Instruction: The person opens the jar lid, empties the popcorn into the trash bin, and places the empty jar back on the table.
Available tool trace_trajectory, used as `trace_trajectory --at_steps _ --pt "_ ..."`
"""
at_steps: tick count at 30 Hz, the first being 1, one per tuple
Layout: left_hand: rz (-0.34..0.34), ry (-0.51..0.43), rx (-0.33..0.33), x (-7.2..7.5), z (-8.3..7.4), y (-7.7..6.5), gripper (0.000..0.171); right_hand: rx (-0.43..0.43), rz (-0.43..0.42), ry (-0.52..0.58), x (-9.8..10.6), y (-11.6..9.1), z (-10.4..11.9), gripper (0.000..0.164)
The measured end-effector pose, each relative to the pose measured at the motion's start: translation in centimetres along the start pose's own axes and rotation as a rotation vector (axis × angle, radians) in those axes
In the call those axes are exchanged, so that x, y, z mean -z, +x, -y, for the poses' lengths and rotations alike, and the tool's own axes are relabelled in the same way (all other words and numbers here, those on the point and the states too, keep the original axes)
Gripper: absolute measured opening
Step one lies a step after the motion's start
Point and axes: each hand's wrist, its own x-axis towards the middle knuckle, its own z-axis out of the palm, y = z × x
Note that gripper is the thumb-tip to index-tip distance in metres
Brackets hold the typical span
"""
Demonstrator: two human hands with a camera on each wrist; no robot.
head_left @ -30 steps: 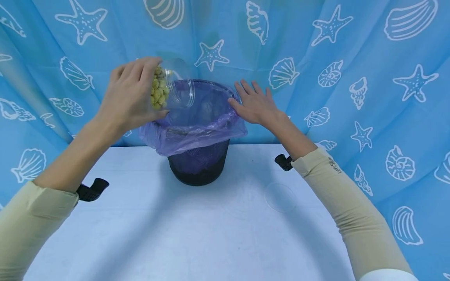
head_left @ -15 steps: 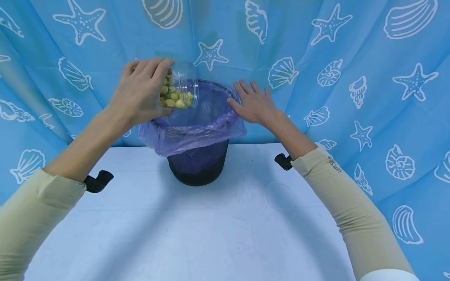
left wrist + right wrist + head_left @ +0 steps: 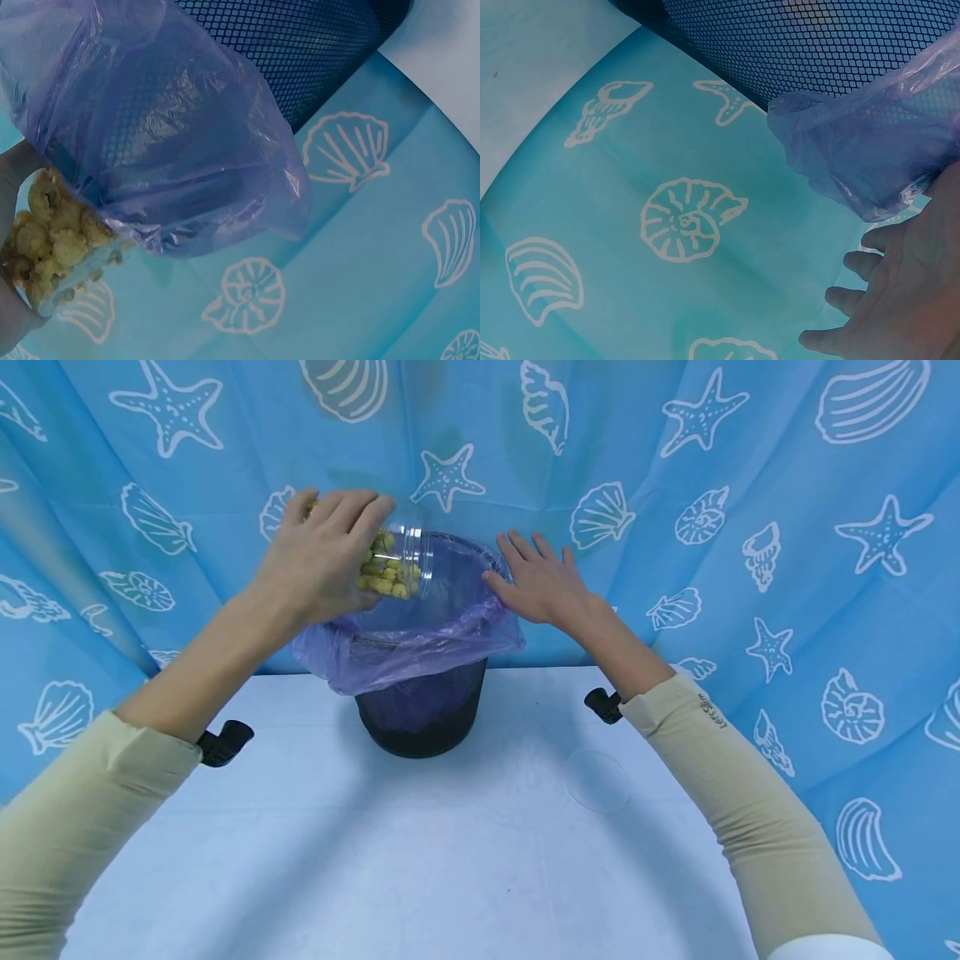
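Observation:
My left hand (image 3: pixel 322 556) grips a clear jar (image 3: pixel 415 560) that lies tilted on its side, its mouth pointing right over the bin. Yellow popcorn (image 3: pixel 386 575) fills part of the jar and reaches toward the mouth. In the left wrist view the popcorn (image 3: pixel 56 240) shows through the jar wall, with fingers at the left edge. Below stands a dark mesh wastebasket (image 3: pixel 420 714), lined with a purple plastic bag (image 3: pixel 397 664) folded over its rim. My right hand (image 3: pixel 543 581), fingers straight and spread, rests against the bag's right rim. The bin's bottom is hidden.
A white table (image 3: pixel 480 860) carries the bin near its back edge. On it, right of the bin, lies a faint clear round disc (image 3: pixel 597 781). A blue curtain (image 3: pixel 600 435) with white shells and starfish hangs directly behind.
My left hand has moved right with the jar, farther over the bin. The popcorn has slid from the jar's bottom toward its mouth. My right hand stays put.

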Motion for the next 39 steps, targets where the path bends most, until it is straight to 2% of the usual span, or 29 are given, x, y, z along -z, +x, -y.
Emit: trace_trajectory --at_steps 5,24,39 --pt "-0.021 0.009 -0.021 -0.3 -0.3 0.2 0.108 0.003 -0.002 -0.001 0.0 0.0 0.0 0.072" --pt "0.005 0.049 -0.076 -1.5 -0.9 0.7 0.108 0.009 0.004 -0.001 0.1 -0.1 0.0 0.072" --pt "-0.004 0.095 -0.13 -2.5 -1.1 1.0 0.105 0.011 0.006 -0.005 0.2 0.0 0.0 0.072"
